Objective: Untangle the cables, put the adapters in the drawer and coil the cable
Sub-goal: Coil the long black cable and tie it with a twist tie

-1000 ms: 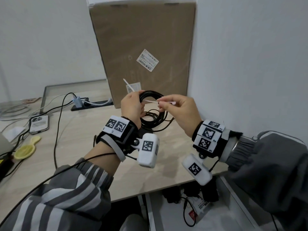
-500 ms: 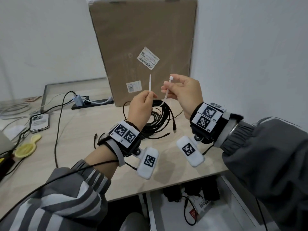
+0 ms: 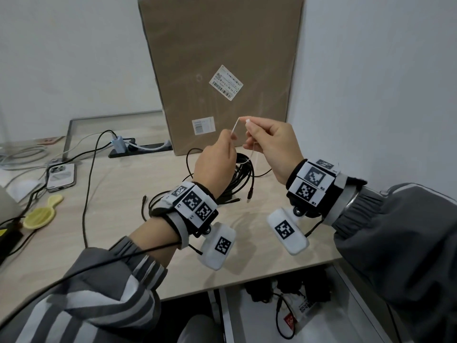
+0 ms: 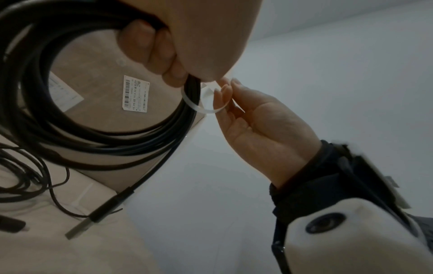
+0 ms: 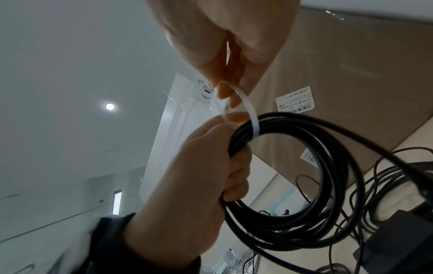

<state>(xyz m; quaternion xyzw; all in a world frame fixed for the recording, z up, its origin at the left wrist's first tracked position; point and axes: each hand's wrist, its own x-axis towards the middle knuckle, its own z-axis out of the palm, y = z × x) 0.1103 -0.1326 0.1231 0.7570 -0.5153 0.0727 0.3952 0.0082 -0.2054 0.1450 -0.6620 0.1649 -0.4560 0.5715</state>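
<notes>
A coiled black cable hangs from my left hand, whose fingers curl round the bundle. A white zip tie loops around the coil's strands. My left thumb and forefinger pinch one end of the zip tie. My right hand pinches the other end, and the two ends meet above the coil. The cable's USB plug dangles over the table. Black adapters lie in the open drawer below the table edge.
A tall cardboard box leans against the wall behind my hands. More loose black cable lies under my left wrist. A phone, a yellow object and a power strip sit to the left.
Both hands rose from the table with the coil. The tie's two ends, held upright and apart half a second ago, have come together above the coil.
</notes>
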